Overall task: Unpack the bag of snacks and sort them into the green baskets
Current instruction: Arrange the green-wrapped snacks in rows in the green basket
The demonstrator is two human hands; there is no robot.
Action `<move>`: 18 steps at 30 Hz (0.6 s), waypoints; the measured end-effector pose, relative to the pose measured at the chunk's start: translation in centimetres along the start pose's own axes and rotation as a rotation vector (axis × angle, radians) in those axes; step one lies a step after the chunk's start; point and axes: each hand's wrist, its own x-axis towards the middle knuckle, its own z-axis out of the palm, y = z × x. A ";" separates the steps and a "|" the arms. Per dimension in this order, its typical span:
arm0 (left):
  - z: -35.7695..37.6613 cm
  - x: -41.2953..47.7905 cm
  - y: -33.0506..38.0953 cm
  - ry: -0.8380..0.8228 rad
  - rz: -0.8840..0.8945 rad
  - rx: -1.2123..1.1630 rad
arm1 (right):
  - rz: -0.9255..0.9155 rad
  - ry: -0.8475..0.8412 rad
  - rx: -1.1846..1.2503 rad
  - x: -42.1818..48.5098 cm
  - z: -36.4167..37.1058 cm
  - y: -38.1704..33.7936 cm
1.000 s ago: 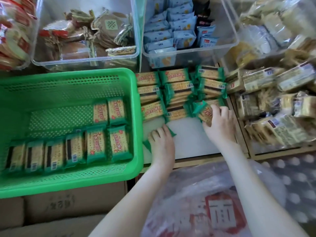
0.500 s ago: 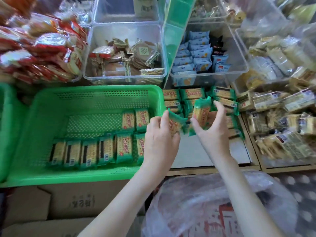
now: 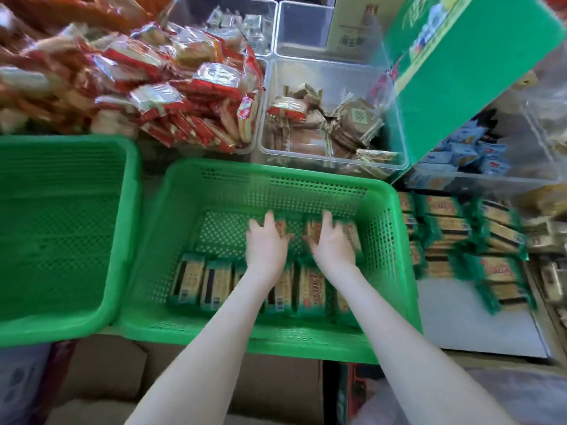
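2 hands are down inside the middle green basket (image 3: 395, 240), left hand (image 3: 265, 243) and right hand (image 3: 333, 243) each resting on green-wrapped cracker packs (image 3: 310, 283). Can't tell either grip, too blurry. More packs (image 3: 445, 222) are stacked on the surface right of the basket.

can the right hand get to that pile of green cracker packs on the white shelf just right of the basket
Probably yes. The right hand is down inside the green basket, so it must lift over the right wall first. The cracker packs lie uncovered just beyond that wall.
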 end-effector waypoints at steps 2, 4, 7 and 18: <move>0.8 1.0 -0.2 -0.048 -0.030 -0.051 | 0.004 0.035 -0.063 0.4 0.8 0.3; 1.5 1.4 -0.4 -0.090 -0.017 -0.121 | 0.004 0.084 -0.110 0.5 1.3 0.4; 1.6 1.7 -0.6 -0.193 0.074 -0.196 | -0.018 0.095 -0.161 0.3 1.8 0.6; 1.3 1.9 -1.2 -0.263 0.207 0.165 | -0.173 -0.064 -0.233 -2.1 -1.6 3.4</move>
